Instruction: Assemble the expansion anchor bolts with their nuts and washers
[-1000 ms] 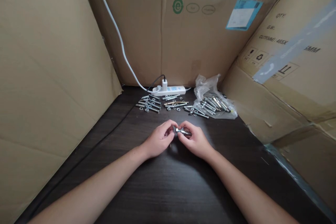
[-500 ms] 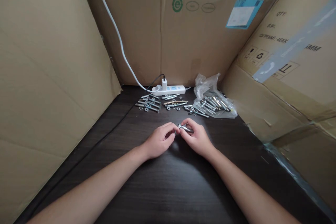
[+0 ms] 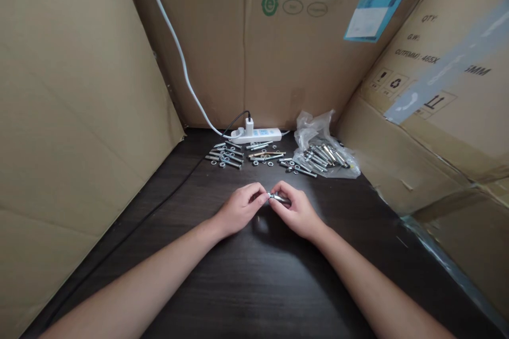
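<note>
My right hand (image 3: 295, 208) is closed around a silvery expansion bolt (image 3: 281, 199), its shaft lying roughly level and pointing left. At the bolt's left end is a nut (image 3: 269, 196), pinched between the thumb and forefinger of my left hand (image 3: 243, 208). The fingertips cover part of the nut, and my right fingers hide part of the shaft. Both hands are close together just above the dark table (image 3: 222, 286). Beyond them lie loose bolts (image 3: 228, 157) with nuts and washers, spread in small groups.
A clear plastic bag (image 3: 314, 130) with several bolts lies at the back right. Behind the loose parts sits a white power strip (image 3: 262, 135) with a plugged-in charger (image 3: 249, 127). A black cable (image 3: 159, 205) crosses the left side. Cardboard walls (image 3: 199, 63) enclose the table.
My left thumb and forefinger have closed onto the nut end of the bolt, where they were slightly apart before. The bolt has shifted a little to the left and lies more level.
</note>
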The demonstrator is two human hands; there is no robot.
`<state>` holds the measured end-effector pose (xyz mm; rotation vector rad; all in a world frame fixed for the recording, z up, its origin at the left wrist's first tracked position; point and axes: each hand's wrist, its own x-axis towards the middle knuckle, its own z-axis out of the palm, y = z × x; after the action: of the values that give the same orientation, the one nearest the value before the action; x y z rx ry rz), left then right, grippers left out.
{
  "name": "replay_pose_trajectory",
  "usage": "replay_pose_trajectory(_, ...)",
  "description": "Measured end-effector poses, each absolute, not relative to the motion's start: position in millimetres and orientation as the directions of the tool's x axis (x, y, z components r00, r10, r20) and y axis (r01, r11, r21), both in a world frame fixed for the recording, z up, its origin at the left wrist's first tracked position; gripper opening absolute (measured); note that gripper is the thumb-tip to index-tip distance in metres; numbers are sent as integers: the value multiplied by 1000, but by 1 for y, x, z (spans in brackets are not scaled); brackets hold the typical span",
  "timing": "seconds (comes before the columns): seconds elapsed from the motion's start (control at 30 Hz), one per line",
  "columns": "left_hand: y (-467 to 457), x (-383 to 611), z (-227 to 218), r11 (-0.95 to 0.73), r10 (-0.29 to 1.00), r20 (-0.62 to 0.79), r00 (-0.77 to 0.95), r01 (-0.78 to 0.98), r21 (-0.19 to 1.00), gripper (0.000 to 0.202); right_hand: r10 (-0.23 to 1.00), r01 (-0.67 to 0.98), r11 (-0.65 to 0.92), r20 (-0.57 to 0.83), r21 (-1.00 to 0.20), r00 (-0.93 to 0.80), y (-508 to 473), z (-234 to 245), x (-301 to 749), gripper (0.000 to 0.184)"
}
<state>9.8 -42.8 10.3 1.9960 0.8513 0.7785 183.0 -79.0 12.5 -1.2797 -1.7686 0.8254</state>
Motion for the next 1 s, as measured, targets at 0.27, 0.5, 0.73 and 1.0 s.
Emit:
replay_pose_trajectory(0.27,-44,10,4,-440,803,238,547,274,855,23,960,433,273,217,-859,-176,-78,10,184,9)
replay_pose_trajectory(0.5,-43,8,11,-438,826,227,516,334,835,17,959,449,277,220,-849,-177,-79,9,183,8)
replay_pose_trajectory(0.73,-44,10,10,-473,793,215,570,353,807,16,956,459,291,233,-839,-180,-78,8,183,9)
replay_pose_trajectory(1.0,-46,7,11,-523,828,387,405,311,794,22,961,441,273,222,-855,-165,-78,7,183,8)
